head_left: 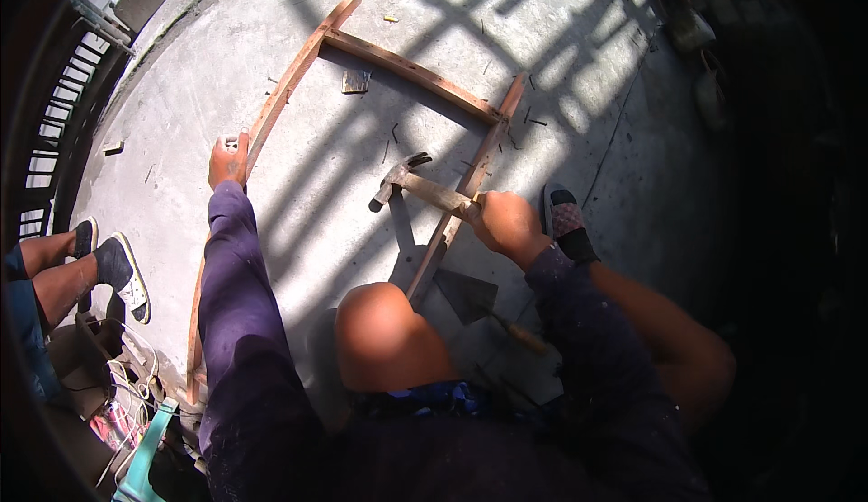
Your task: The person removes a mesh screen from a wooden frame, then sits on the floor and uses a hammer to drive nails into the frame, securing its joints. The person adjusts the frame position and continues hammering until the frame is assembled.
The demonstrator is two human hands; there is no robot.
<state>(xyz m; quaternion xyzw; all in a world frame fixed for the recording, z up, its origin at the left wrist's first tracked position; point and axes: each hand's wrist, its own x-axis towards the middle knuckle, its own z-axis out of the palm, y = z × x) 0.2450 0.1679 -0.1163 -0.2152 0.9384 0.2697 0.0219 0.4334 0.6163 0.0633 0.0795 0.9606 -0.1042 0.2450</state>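
Note:
A wooden frame lies on the concrete floor, made of a long left rail (287, 83), a crosspiece (407, 71) at the far end and a right rail (488, 149). My left hand (230, 160) is closed around the left rail, about midway along it. In my right hand (508, 225) is a claw hammer (434, 193), gripped by its wooden handle. The hammer's metal head points left, over the space between the rails. Its handle crosses above the right rail, and my right fist is beside that rail.
Loose nails (394, 132) are scattered about the frame, with a small block (355, 81) inside it. A trowel (467, 296) lies near my right knee. Another person's feet (120, 271) are at left, near white cables (136, 380), a teal plastic piece (149, 452) and a dark gate (59, 122).

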